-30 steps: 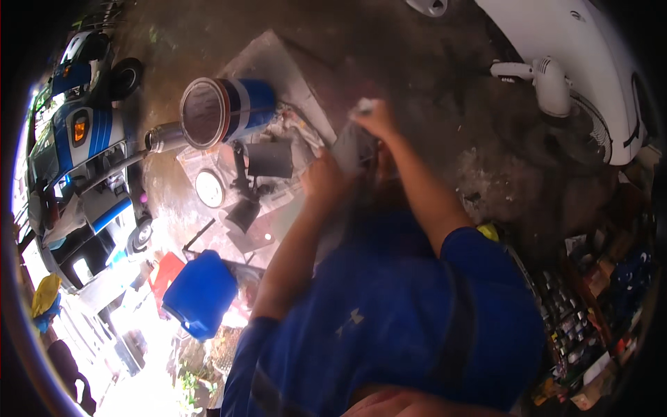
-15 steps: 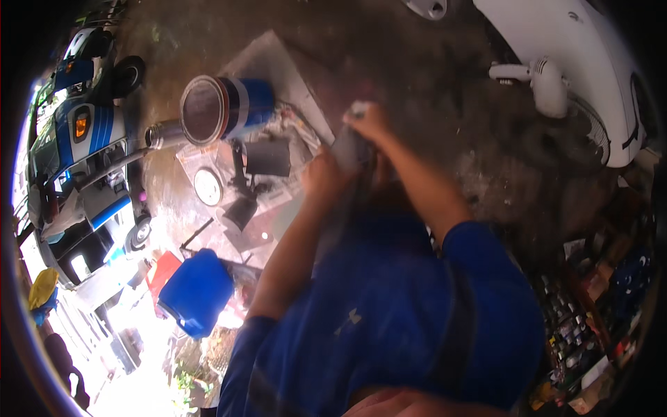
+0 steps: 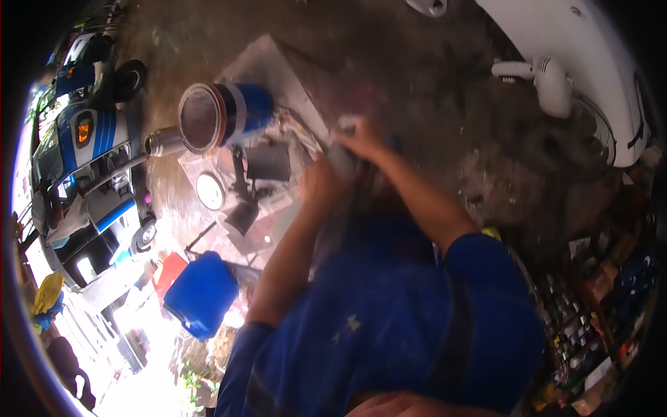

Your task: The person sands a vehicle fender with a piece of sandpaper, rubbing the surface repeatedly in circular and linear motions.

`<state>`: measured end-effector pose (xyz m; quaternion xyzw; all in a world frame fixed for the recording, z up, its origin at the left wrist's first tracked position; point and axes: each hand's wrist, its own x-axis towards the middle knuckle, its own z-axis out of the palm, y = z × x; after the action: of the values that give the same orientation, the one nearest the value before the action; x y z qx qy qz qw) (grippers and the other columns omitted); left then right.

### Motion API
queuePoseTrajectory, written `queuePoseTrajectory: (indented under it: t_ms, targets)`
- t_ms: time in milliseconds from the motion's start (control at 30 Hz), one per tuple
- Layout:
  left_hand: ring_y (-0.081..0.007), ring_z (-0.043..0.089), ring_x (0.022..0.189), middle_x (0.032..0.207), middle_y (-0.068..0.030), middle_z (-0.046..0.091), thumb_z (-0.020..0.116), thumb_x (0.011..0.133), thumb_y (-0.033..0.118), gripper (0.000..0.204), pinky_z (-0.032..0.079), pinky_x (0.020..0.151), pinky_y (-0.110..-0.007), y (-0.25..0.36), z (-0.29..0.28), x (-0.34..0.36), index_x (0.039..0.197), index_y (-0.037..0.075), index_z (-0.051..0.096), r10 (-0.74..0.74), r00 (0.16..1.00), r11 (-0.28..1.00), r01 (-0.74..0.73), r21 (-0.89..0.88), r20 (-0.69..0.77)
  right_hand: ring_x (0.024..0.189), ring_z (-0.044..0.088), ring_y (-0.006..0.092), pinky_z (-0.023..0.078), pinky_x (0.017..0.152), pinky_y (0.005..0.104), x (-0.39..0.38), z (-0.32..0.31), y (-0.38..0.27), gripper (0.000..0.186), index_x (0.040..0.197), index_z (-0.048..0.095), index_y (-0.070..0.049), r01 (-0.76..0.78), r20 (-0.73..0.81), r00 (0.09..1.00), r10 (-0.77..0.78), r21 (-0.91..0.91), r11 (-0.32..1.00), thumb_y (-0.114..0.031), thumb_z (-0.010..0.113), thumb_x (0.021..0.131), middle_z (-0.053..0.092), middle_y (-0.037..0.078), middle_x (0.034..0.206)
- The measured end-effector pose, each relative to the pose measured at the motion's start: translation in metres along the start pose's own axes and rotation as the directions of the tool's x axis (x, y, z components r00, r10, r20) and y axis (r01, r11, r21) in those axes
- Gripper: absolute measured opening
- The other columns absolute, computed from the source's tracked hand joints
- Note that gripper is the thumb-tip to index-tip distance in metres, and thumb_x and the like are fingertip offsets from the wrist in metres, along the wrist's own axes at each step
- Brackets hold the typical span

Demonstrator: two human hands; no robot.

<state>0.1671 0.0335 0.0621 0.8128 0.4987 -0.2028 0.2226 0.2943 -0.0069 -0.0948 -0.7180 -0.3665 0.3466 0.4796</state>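
Observation:
My left hand (image 3: 322, 182) is closed around a smooth grey piece (image 3: 341, 162), blurred, whose exact kind I cannot make out. Just above it, my right hand (image 3: 364, 140) pinches a small whitish item (image 3: 348, 124) against or close to the upper end of the grey piece. Whether the two touch is unclear. Left of my hands, a dark grey cylindrical part (image 3: 268, 162) lies on its side on a littered board, with another grey part (image 3: 242, 217) below it. Beside them is a round white-topped can (image 3: 210, 190).
A blue drum (image 3: 251, 110) lies at the upper left, next to a metal can (image 3: 162, 141). A blue plastic container (image 3: 200, 295) stands lower left. Far right are a white fan (image 3: 554, 89) and a white car body (image 3: 590, 48). A blue-and-white vehicle (image 3: 87, 132) is at far left.
My right hand has come down and slightly left with the whitish item, closer to my left hand. The left hand stays nearly in place around the grey piece.

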Motion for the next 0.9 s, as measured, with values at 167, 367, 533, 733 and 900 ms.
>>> queuePoseTrajectory:
  t_ms: [167, 367, 533, 733, 900]
  targets:
    - [-0.0421, 0.075, 0.100, 0.101, -0.0270, 0.075, 0.086, 0.067, 0.067, 0.098, 0.059, 0.087, -0.051, -0.002, -0.007, -0.004, 0.122, -0.006, 0.051, -0.078, 0.994, 0.997, 0.076, 0.018, 0.073, 0.089, 0.077, 0.0356, 0.059, 0.081, 0.0439, 0.003, -0.004, -0.010, 0.046, 0.101, 0.079, -0.003, -0.068, -0.033, 0.997, 0.067, -0.056, 0.996, -0.042, 0.086, 0.078, 0.078, 0.020, 0.091]
    - [-0.0414, 0.073, 0.108, 0.109, -0.0298, 0.073, 0.076, 0.072, 0.078, 0.111, 0.057, 0.094, -0.048, -0.012, -0.005, -0.011, 0.128, -0.014, 0.051, -0.083, 0.989, 0.996, 0.081, 0.020, 0.126, 0.088, 0.077, 0.0316, 0.058, 0.081, 0.0428, -0.004, -0.004, -0.032, 0.038, 0.100, 0.078, -0.005, -0.182, 0.009, 0.983, 0.181, 0.063, 0.981, -0.038, 0.082, 0.083, 0.078, 0.019, 0.092]
    - [-0.0413, 0.073, 0.106, 0.106, -0.0284, 0.074, 0.075, 0.076, 0.074, 0.107, 0.057, 0.092, -0.049, 0.001, -0.011, -0.011, 0.130, -0.014, 0.049, -0.040, 0.991, 0.998, 0.034, 0.052, 0.131, 0.094, 0.076, 0.0351, 0.057, 0.082, 0.0424, -0.005, -0.007, -0.023, 0.036, 0.099, 0.079, -0.007, -0.198, 0.036, 0.980, 0.196, 0.086, 0.976, -0.039, 0.082, 0.083, 0.078, 0.018, 0.096]
    - [-0.0458, 0.074, 0.095, 0.100, -0.0294, 0.073, 0.084, 0.074, 0.060, 0.100, 0.059, 0.083, -0.054, 0.005, -0.009, -0.009, 0.147, 0.006, 0.042, 0.079, 0.997, 0.996, -0.080, 0.033, 0.021, 0.089, 0.076, 0.0351, 0.058, 0.079, 0.0432, 0.017, -0.019, 0.050, 0.043, 0.100, 0.077, -0.002, -0.261, -0.169, 0.952, 0.253, -0.024, 0.965, -0.041, 0.083, 0.083, 0.077, 0.019, 0.092]
    - [-0.0467, 0.074, 0.092, 0.094, -0.0286, 0.073, 0.081, 0.079, 0.056, 0.110, 0.059, 0.080, -0.056, -0.008, -0.001, -0.009, 0.167, 0.027, 0.022, 0.203, 0.975, 0.974, -0.210, 0.079, 0.094, 0.081, 0.073, 0.0229, 0.057, 0.076, 0.0400, -0.018, -0.036, 0.009, 0.041, 0.101, 0.077, -0.001, -0.396, -0.084, 0.898, 0.432, 0.274, 0.876, -0.037, 0.085, 0.084, 0.078, 0.014, 0.090]
